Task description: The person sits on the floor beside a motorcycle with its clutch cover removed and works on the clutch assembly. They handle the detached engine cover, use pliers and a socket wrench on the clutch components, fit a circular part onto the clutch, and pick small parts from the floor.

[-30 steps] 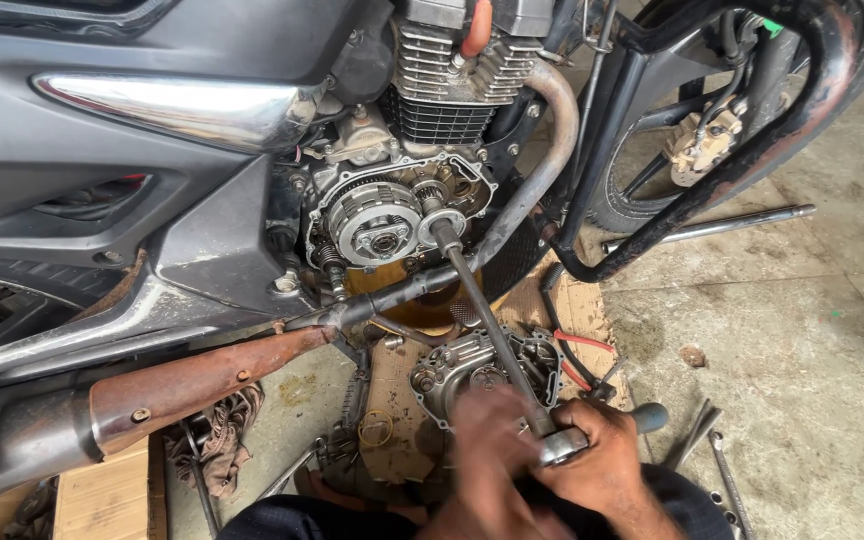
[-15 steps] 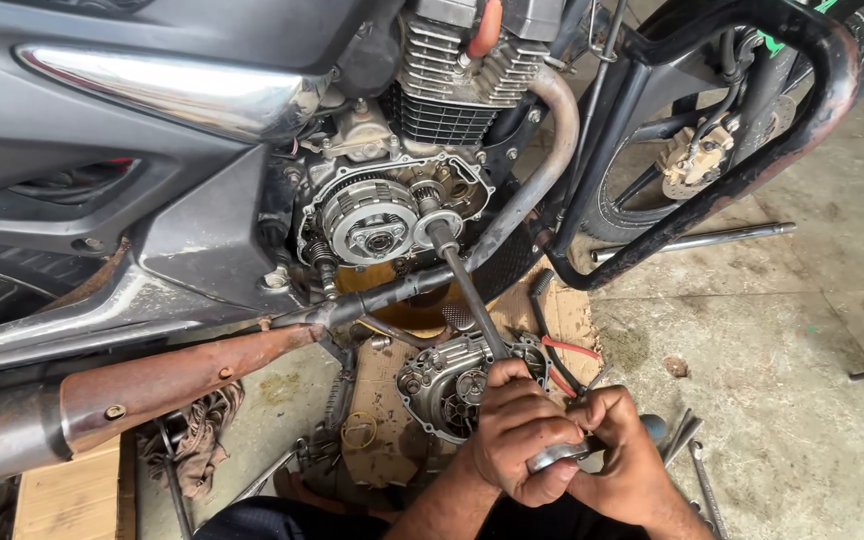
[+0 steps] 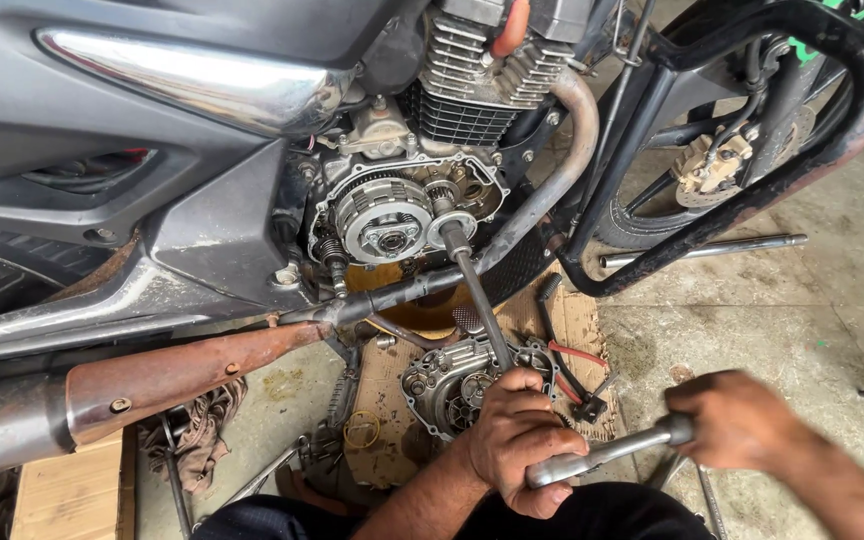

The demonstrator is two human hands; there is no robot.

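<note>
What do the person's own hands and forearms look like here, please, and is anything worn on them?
Both are bare. The left hand and right hand wear no gloves, and no ring, watch or bracelet shows. The forearms are uncovered as far as the picture edge, with no sleeve in view. Dark clothing shows below them at the bottom of the picture.

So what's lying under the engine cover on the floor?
The engine cover rests on cardboard beside red-handled pliers. What's beneath its near edge is hidden by the left hand.

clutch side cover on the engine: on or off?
Off. The clutch assembly sits exposed in the open engine case, and the removed cover lies inner side up on the cardboard below.
</note>
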